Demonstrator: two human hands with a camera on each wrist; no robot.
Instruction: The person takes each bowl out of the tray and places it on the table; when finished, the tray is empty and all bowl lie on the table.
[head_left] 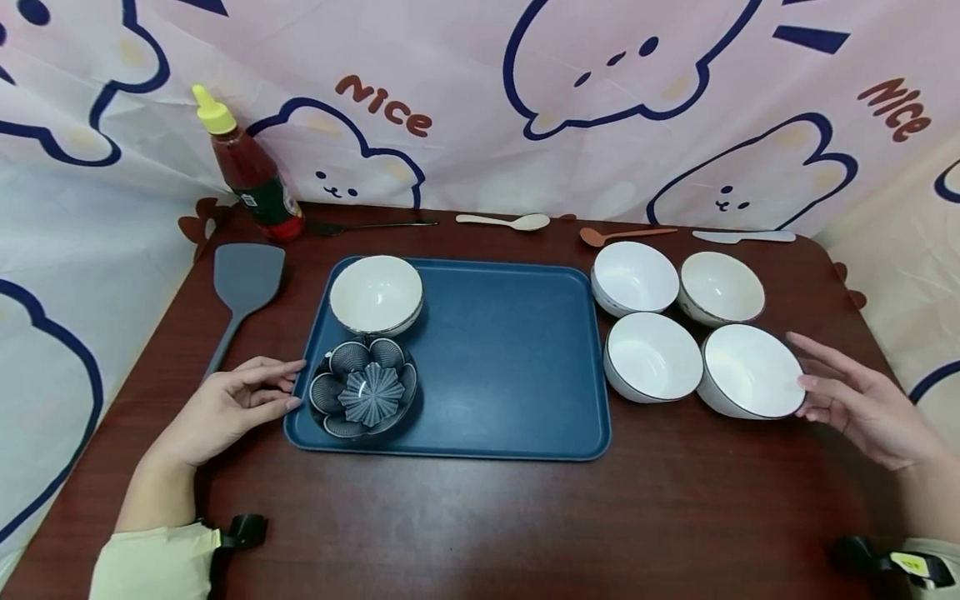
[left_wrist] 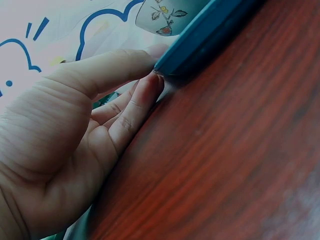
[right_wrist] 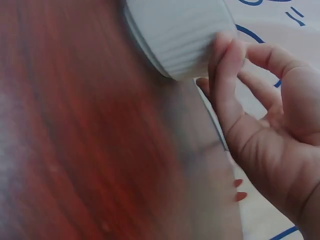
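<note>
My left hand [head_left: 232, 404] is at the left edge of a blue rectangular tray [head_left: 510, 358], pinching its rim between thumb and fingers. On the tray's left part stand a white bowl [head_left: 377, 293] and, in front of it, a dark petal-shaped bowl [head_left: 367, 390] with a ribbed centre. At the right, my right hand [head_left: 862, 400] touches the outer side of a white ribbed bowl [head_left: 752, 371] with its fingertips. Its index finger is extended and the grasp is loose. Beside that bowl are more white bowls, front left [head_left: 654, 357], back left [head_left: 634, 277] and back right [head_left: 722, 287].
A grey spatula [head_left: 247, 279] lies left of the tray, and a red sauce bottle [head_left: 255, 179] stands at the back left. Along the back edge lie a dark slim utensil [head_left: 375, 225], a white spoon [head_left: 517, 222], a brown spoon [head_left: 600, 237] and a white knife [head_left: 742, 237].
</note>
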